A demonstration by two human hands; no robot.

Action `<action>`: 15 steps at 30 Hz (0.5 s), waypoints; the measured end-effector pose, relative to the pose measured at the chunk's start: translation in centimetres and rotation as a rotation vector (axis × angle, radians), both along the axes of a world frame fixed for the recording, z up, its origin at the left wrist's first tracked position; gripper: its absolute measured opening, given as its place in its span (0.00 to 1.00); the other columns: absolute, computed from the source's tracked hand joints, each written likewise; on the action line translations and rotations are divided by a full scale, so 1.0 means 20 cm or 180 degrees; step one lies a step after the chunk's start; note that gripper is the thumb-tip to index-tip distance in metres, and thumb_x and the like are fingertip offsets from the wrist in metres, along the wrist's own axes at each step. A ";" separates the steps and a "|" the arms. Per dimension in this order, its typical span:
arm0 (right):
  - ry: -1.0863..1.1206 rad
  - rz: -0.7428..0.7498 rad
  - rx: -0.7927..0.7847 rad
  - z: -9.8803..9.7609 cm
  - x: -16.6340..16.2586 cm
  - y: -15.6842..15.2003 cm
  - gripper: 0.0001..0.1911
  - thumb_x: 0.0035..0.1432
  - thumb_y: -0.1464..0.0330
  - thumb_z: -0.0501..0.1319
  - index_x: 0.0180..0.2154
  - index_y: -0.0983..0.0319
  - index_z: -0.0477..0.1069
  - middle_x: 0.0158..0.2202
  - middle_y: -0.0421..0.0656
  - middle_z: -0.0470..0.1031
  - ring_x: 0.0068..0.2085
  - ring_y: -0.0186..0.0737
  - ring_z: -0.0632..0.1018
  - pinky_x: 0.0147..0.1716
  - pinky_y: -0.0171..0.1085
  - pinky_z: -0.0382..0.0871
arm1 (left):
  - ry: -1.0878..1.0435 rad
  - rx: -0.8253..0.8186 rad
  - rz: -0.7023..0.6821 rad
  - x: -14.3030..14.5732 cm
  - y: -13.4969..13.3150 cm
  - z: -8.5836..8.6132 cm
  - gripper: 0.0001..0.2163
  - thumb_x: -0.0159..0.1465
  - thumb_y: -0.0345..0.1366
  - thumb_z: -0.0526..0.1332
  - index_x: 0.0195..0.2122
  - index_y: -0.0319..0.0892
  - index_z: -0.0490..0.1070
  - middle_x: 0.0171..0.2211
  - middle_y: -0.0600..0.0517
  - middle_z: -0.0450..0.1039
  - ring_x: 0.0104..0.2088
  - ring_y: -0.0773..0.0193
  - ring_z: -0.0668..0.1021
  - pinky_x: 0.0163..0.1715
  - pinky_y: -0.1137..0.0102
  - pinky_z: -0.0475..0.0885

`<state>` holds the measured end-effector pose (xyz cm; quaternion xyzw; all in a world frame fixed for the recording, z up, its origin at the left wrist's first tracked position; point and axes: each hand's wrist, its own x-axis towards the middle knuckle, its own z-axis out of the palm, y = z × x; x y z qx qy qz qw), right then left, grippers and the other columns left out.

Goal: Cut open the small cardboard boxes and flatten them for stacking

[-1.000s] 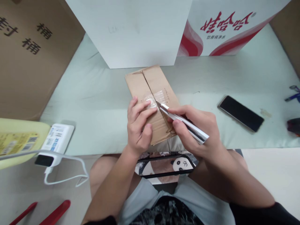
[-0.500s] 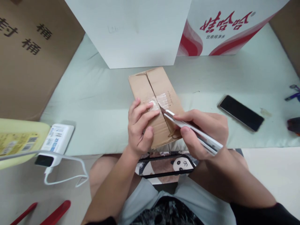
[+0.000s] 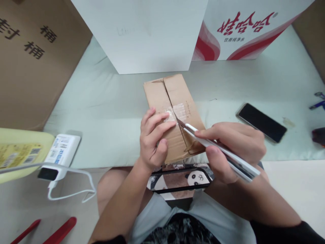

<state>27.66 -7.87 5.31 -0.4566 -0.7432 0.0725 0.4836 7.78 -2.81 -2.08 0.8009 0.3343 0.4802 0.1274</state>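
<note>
A small brown cardboard box [image 3: 154, 92] lies slanted on the pale green cloth, its flaps meeting in a dark lengthwise seam with clear tape [image 3: 179, 112] across the middle. My left hand [image 3: 156, 139] lies on the box's left part, fingers stretched over the top near the tape. In my right hand [image 3: 233, 149] is a white utility knife [image 3: 223, 150], gripped between thumb and fingers. Its blade points up and left, with the tip at the seam by the tape. How deep the tip goes is hard to see.
Beyond the box stand a white carton [image 3: 152, 40] and a red-and-white carton [image 3: 243, 30]. A phone [image 3: 262, 122] lies right of my right hand. At left are a large brown carton [image 3: 38, 84], a white power bank [image 3: 62, 149] with a cable, and a yellow container [image 3: 22, 149].
The box has shifted slightly right and toward me, my left hand moving with it. My right hand and the knife have moved right and a little toward me, the blade staying along the seam.
</note>
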 end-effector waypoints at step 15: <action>0.0336 0.0139 -0.0056 0.01 0.01 -0.03 0.13 0.68 0.64 0.55 0.31 0.58 0.72 0.20 0.38 0.67 0.20 0.33 0.67 0.21 0.38 0.60 | -0.0035 0.0020 0.0012 0.00 0.00 0.00 0.19 0.74 0.44 0.48 0.54 0.49 0.76 0.56 0.48 0.77 0.59 0.52 0.77 0.71 0.47 0.61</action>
